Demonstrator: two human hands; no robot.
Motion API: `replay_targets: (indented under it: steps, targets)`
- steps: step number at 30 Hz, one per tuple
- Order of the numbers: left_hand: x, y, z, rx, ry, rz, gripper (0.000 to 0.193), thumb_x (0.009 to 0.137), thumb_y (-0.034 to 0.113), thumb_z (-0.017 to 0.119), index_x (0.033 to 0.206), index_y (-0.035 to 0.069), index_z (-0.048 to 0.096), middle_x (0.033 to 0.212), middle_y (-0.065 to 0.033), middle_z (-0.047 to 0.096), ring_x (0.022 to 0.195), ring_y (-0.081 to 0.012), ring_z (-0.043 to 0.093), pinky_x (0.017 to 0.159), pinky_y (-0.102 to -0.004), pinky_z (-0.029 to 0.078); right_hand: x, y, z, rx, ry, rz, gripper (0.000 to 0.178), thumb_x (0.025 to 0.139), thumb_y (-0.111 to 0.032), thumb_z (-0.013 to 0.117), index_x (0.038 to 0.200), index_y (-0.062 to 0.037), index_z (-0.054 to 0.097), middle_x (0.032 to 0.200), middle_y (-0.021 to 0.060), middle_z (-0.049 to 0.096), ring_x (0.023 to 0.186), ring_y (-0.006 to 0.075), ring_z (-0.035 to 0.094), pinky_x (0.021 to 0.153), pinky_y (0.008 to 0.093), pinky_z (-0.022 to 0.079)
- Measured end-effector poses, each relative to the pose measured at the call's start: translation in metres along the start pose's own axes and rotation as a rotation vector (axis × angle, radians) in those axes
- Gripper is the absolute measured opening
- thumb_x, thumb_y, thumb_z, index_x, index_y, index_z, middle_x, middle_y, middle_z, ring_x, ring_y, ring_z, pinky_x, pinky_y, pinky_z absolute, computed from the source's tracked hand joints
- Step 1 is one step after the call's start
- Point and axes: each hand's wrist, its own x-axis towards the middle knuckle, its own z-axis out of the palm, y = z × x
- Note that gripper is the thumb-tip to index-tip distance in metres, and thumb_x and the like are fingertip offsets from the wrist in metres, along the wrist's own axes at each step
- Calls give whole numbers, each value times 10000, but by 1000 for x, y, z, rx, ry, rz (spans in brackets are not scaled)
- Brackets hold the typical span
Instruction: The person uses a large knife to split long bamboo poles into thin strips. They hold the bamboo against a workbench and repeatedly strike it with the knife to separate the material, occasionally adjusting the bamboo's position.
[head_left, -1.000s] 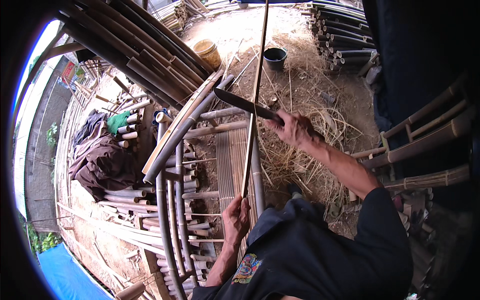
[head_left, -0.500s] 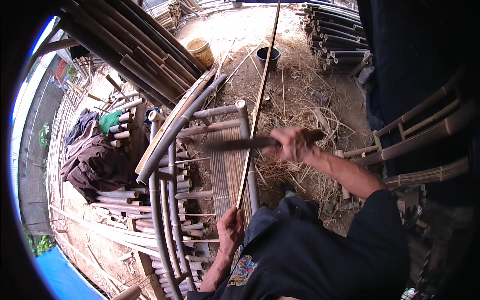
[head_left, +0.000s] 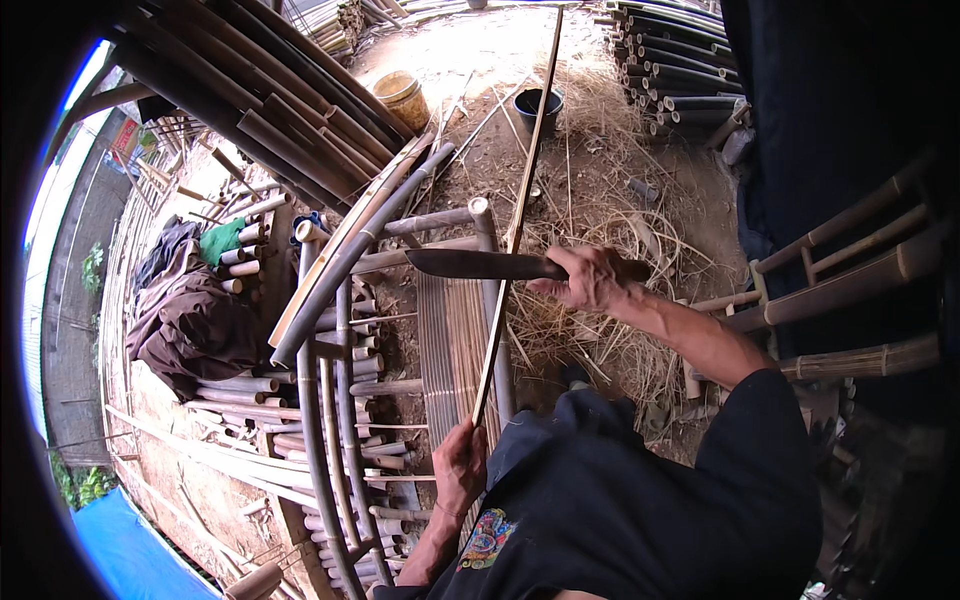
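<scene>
My right hand (head_left: 592,280) is closed round the handle of a machete (head_left: 475,265). Its dark, broad blade points left and crosses the long, thin bamboo strip (head_left: 527,180), apparently against it. Near my lap, my left hand (head_left: 459,466) grips the near end of that strip, which runs away from me up to the far edge of view. Beneath the strip and blade is a bamboo chair or bench frame (head_left: 497,350) with a slatted seat (head_left: 440,330).
Bamboo shavings (head_left: 640,260) litter the ground at right. A black bucket (head_left: 540,108) and a yellowish bucket (head_left: 400,98) stand farther off. Stacked bamboo poles (head_left: 680,70) lie at far right, and dark cloth (head_left: 195,325) covers some at left. Bamboo furniture (head_left: 850,290) flanks me on the right.
My right hand and the machete have shifted slightly away from me along the strip, and the blade is less blurred. My left hand keeps its grip in nearly the same place.
</scene>
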Motion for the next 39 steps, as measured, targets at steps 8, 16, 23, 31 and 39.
replay_targets:
  steps: [8,16,23,31,39]
  targets:
    - [-4,9,30,37,39,-39,225,889,26,582,1106,-27,606,775,-155,599,673,-168,587,631,-284,473,6,61,-7,162,-62,153,630,880,-736,317,746,-147,495,479,-41,408,354,51,369,280,272,334]
    - [-57,5,45,215,-1,-151,181,891,131,565,969,-8,650,733,-182,616,654,-286,643,604,-353,489,44,256,-41,53,-45,558,737,812,-823,334,802,-131,585,524,-14,450,452,116,439,425,325,384]
    - [-135,-46,51,476,93,-64,293,947,214,472,743,16,543,589,-158,502,530,-339,545,502,-419,404,67,372,-97,-8,-99,691,796,809,-817,366,828,-75,653,630,90,558,632,238,583,585,381,453]
    - [-60,-15,95,92,130,-352,261,985,217,465,976,-2,608,579,-80,525,513,-146,516,501,-295,418,69,331,-115,99,86,649,756,791,-841,349,737,-124,582,600,21,534,550,170,554,498,364,431]
    - [143,131,142,-432,45,-194,384,981,286,540,1211,-16,599,623,39,480,553,-25,418,478,-204,330,-6,104,-48,279,-34,-80,615,886,-685,413,775,-93,539,553,31,517,434,172,529,392,349,478]
